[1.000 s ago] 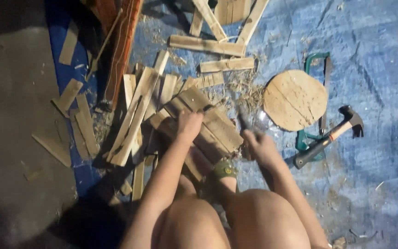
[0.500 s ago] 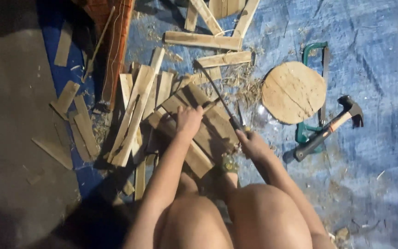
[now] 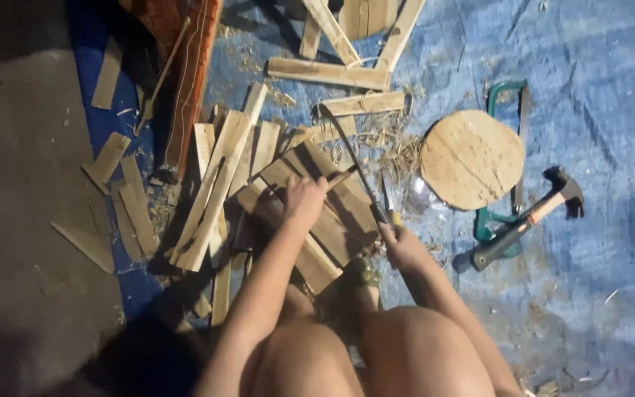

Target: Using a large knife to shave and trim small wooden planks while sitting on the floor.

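My left hand (image 3: 303, 200) rests on a stack of flat wooden boards (image 3: 332, 213) and pinches a thin wood strip (image 3: 341, 176) against them. My right hand (image 3: 403, 248) is shut on the handle of a long dark curved blade (image 3: 350, 162), which reaches up and to the left across the boards, close beside the strip. The blade's tip lies near a short plank (image 3: 365, 103). My bare knees fill the bottom of the view, and one foot (image 3: 358, 273) presses on the boards' near edge.
A round wooden disc (image 3: 472, 158), a green hacksaw (image 3: 505, 220) and a claw hammer (image 3: 531, 217) lie to the right on the blue tarp (image 3: 597, 95). Loose planks (image 3: 218, 184) and offcuts lie to the left, with shavings around them. Dark bare floor (image 3: 23, 220) lies at far left.
My right hand has drawn back toward my knees and the blade has swung out over the boards. My left hand has stayed on the boards with the strip.
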